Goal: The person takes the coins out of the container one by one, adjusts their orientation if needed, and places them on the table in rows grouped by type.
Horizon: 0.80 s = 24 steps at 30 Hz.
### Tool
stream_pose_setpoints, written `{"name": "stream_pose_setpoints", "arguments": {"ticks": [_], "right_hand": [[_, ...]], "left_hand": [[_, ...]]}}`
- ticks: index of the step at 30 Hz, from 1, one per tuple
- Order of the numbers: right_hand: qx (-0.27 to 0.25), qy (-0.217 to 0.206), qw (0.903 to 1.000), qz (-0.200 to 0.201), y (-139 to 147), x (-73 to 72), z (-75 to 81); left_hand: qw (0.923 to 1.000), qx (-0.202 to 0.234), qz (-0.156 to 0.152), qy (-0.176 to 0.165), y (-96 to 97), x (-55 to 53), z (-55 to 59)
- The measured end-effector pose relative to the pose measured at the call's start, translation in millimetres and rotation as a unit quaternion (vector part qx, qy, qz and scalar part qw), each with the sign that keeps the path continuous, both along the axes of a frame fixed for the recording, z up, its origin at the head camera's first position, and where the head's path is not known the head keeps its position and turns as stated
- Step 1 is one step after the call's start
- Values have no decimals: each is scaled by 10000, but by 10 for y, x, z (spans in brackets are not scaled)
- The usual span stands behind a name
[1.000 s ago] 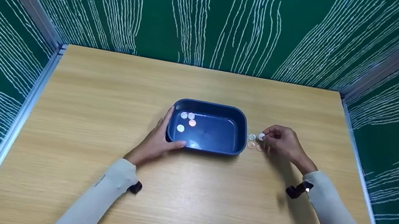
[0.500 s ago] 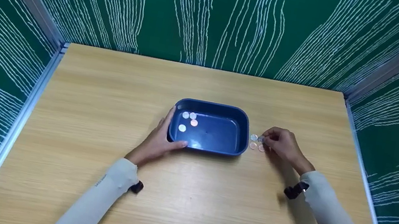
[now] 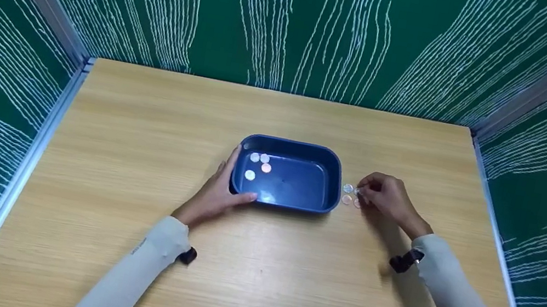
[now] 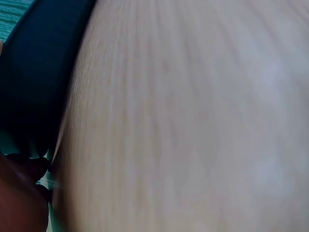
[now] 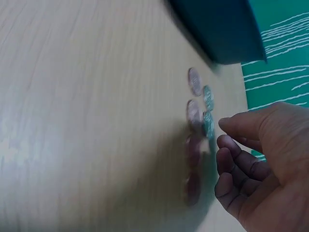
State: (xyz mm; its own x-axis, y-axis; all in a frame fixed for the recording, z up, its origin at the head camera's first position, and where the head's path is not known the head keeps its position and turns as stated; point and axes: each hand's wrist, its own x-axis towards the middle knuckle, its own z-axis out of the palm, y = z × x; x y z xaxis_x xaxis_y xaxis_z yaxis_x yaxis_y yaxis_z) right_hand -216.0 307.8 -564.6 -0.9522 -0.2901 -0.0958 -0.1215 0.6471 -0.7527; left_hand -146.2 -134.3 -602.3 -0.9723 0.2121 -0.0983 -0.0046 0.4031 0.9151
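Observation:
My left hand [image 3: 213, 196] grips the left end of a blue plastic tub [image 3: 281, 202], thumb along its front wall and fingers at its side. Inside the tub are several coins, among them a silver one [image 3: 249, 175] and a copper one [image 3: 266, 168]. Just right of the tub, coins lie in two rows on the table: silver coins [image 5: 208, 98] and copper coins [image 5: 194, 113]. My right hand [image 3: 386, 195] is at the nearer end of the silver row, thumb and fingertips right beside the last silver coin [image 5: 208, 124], which lies flat. In the head view the hand covers some copper coins.
The wooden table [image 3: 252, 283] extends around the tub. Green panels [image 3: 211, 26] with white wavy lines stand at the back and both sides, framed by metal posts. The right forearm casts a shadow on the table.
My right hand has lowered the silver coin it pinched onto the table, in line with the other silver coin. The left hand and tub have stayed in place.

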Motion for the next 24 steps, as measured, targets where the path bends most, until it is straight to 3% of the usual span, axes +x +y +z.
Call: {"name": "stream_pose_setpoints", "arguments": {"ticks": [13, 24], "right_hand": [[-97, 552, 9976, 416, -476, 48, 440], [-134, 556, 9937, 965, -849, 28, 580]], "left_hand": [[10000, -20, -5, -18, 7, -7, -7], [9999, -134, -13, -18, 5, -10, -9]]}}
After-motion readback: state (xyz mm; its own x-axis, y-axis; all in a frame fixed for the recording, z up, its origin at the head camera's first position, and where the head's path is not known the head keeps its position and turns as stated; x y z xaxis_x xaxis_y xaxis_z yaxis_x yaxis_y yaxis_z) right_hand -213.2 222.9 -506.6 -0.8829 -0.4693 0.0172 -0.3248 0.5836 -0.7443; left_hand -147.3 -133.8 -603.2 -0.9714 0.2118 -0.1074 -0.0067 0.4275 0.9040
